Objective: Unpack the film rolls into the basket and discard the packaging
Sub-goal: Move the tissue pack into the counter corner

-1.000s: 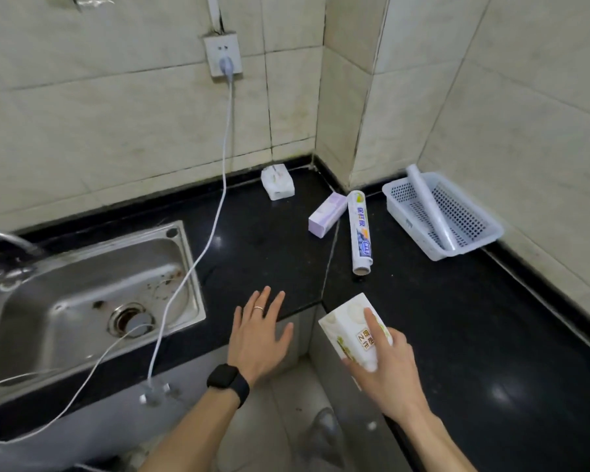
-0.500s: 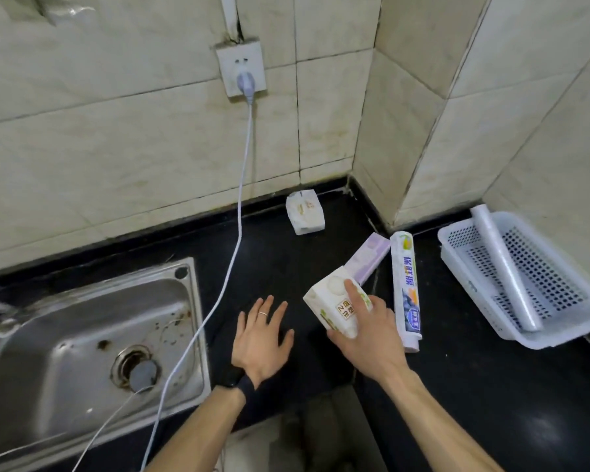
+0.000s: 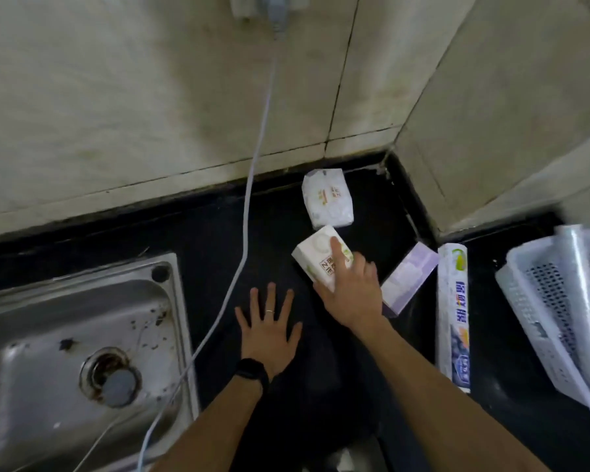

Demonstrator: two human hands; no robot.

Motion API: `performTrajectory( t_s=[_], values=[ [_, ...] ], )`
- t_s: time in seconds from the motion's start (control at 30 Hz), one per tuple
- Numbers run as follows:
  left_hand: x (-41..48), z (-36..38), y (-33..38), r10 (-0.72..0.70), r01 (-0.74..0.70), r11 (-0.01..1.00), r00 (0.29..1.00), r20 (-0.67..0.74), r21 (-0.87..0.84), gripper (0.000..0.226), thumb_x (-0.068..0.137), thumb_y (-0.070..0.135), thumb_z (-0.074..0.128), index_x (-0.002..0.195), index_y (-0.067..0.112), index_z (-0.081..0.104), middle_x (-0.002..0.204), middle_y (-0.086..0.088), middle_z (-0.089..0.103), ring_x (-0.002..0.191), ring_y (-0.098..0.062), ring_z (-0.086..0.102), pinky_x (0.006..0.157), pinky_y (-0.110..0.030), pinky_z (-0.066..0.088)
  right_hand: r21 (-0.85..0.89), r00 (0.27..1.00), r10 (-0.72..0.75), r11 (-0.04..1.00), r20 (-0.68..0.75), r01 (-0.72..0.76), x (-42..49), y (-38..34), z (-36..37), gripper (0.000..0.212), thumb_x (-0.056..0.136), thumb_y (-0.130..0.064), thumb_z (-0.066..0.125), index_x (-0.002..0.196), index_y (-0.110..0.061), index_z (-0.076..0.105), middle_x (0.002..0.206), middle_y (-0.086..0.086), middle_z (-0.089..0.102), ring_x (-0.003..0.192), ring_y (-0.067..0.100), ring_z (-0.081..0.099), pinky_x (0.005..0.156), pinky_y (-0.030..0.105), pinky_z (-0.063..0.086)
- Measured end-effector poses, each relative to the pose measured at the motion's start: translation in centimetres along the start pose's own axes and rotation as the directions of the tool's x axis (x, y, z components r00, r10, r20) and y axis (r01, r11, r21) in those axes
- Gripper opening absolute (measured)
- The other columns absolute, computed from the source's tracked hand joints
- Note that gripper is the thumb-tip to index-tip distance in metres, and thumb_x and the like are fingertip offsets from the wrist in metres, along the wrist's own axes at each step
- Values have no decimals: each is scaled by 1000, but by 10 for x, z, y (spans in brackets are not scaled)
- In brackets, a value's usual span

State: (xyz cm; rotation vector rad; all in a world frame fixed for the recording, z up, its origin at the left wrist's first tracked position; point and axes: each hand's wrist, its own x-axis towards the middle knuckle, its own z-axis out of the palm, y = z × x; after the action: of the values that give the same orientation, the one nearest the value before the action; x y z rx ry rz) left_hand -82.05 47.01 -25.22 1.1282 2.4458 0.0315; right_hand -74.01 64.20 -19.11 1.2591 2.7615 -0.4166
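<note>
Currently the right hand [image 3: 351, 298] grips a white printed pack [image 3: 315, 258], index finger straight along its top. The left hand [image 3: 269, 335] lies flat on the counter [image 3: 218, 226], fingers spread, holding nothing. To the right of the right hand are a purple box [image 3: 409, 277], then the boxed film roll [image 3: 453, 311], long, white with blue print, lying flat. Farther right, a white mesh basket [image 3: 532, 318] holds one bare clear roll [image 3: 588, 301].

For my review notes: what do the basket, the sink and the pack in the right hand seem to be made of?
The basket: white plastic, judging by its moulded, perforated walls. The sink: stainless steel, dull brushed sheen, spotted with stains. The pack that the right hand holds: probably soft plastic film, faintly glossy and printed; coated paper is possible.
</note>
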Motion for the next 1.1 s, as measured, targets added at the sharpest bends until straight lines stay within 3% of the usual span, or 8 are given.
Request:
performTrajectory(
  t_s=[0.27, 0.47, 0.57, 0.67, 0.77, 0.87, 0.97, 1.1],
  values=[
    [0, 8, 1, 15, -15, 999, 1000, -3, 30, 68, 94, 58, 31, 155, 28, 20, 163, -10, 13, 147, -45, 4, 108, -75, 5, -92, 998, -25, 995, 51, 29, 7, 2, 24, 95, 87, -61, 54, 159, -28, 1, 148, 25, 31, 138, 42, 32, 120, 57, 14],
    [1, 4, 2, 1, -4, 999, 998, 64, 40, 68, 94, 61, 25, 155, 30, 18, 163, -10, 12, 147, -46, 6, 107, -75, 13, 18, 987, -42, 999, 157, 40, -1, 1, -4, 87, 94, -64, 40, 159, -28, -5, 165, 20, 4, 153, 36, -1, 124, 50, 2],
    [-1, -12, 9, -38, 38, 999, 995, 97, 5, 70, 96, 59, 30, 156, 32, 5, 164, -7, -4, 148, -41, -6, 115, -66, 7, 204, 999, -48, 978, 23, 42, -47, 14, -21, 74, 98, -57, 40, 159, -22, 15, 166, 9, 16, 154, 26, 9, 125, 47, 15],
    [-15, -34, 31, -83, 85, 984, 996, 19, -158, 71, 95, 49, 45, 154, 25, 15, 163, -12, 9, 149, -35, 3, 119, -56, 11, 378, 994, 71, 925, -87, -33, -113, 43, -25, 66, 98, -51, 46, 156, -24, 28, 163, -5, 27, 153, 13, 14, 123, 42, 23],
    [-24, -42, 66, 84, -115, 974, 983, -161, -197, 68, 92, 38, 57, 151, 19, 28, 158, -16, 22, 146, -33, 18, 118, -50, 23, 434, 964, 227, 889, -140, -147, -175, 85, -23, 60, 97, -45, 54, 152, -26, 39, 159, -10, 33, 151, 8, 19, 121, 40, 29],
    [-24, -51, 116, 268, -323, 931, 921, -281, -170, 69, 89, 34, 62, 149, 20, 31, 157, -13, 24, 143, -30, 25, 116, -45, 30, 429, 908, 355, 872, -225, -235, -222, 129, -17, 56, 95, -36, 63, 146, -19, 48, 155, -3, 43, 147, 17, 33, 116, 44, 38],
    [-14, -53, 166, 406, -452, 881, 874, -268, -139, 69, 86, 34, 64, 147, 18, 35, 157, -13, 26, 142, -30, 27, 114, -44, 31, 407, 840, 479, 841, -253, -357, -255, 166, -9, 53, 96, -38, 58, 143, -15, 52, 152, 1, 47, 146, 22, 35, 115, 47, 38],
    [10, -43, 207, 426, -441, 896, 888, -175, -51, 76, 85, 40, 66, 149, 17, 31, 156, -22, 22, 141, -43, 27, 115, -52, 29, 376, 765, 610, 771, -205, -514, -280, 196, 11, 60, 96, -49, 40, 142, -13, 54, 151, 6, 49, 144, 28, 38, 112, 51, 41]
  ],
)
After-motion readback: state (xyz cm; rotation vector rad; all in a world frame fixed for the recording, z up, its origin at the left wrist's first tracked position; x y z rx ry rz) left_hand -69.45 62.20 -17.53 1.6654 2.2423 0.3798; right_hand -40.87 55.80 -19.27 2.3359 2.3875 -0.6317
